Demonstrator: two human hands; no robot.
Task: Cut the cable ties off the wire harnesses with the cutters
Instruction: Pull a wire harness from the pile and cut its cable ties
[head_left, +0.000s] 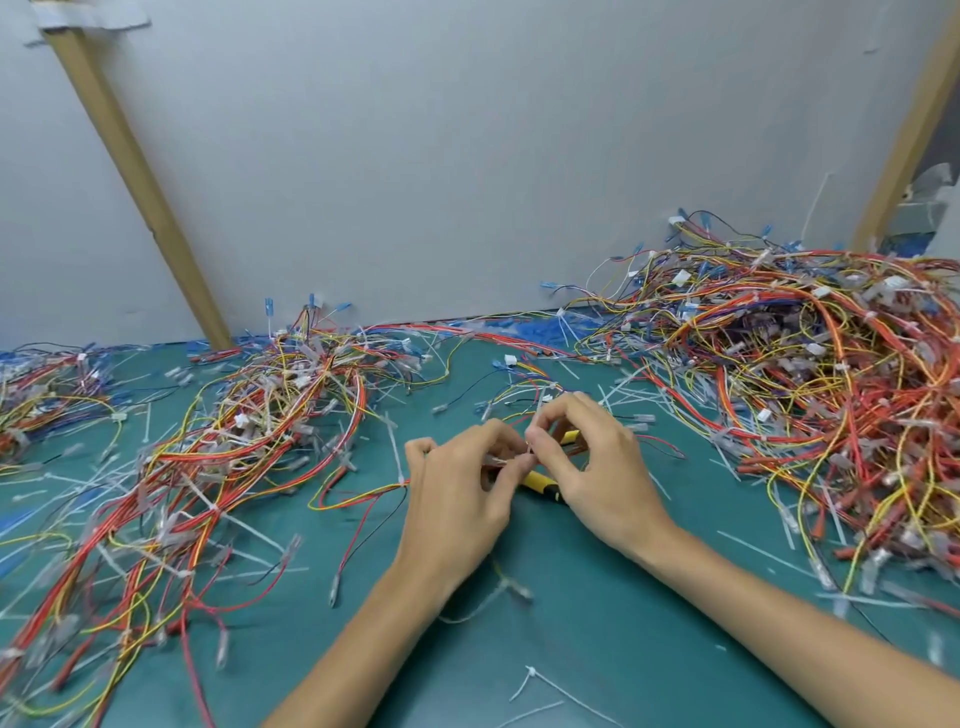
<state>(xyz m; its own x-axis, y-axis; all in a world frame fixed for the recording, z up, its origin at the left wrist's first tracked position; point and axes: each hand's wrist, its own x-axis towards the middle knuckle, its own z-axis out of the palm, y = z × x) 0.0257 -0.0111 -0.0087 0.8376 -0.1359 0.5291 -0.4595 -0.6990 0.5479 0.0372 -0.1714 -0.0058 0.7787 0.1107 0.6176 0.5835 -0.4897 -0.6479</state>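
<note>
My left hand (457, 499) and my right hand (597, 467) meet over the middle of the green mat (597, 623). Both pinch a small wire harness (363, 499) at a white cable tie (506, 460) between the fingertips. Its red, yellow and black wires trail off to the left. The yellow-and-black cutters (543, 486) sit under my right hand, their handles showing at the palm and by the fingers. Whether that hand grips the cutters or they lie on the mat, I cannot tell.
A large tangle of red, orange and yellow harnesses (810, 395) fills the right side. Another pile (249, 431) spreads over the left. Cut white ties (550, 691) litter the mat. A grey wall (467, 156) with wooden battens stands behind.
</note>
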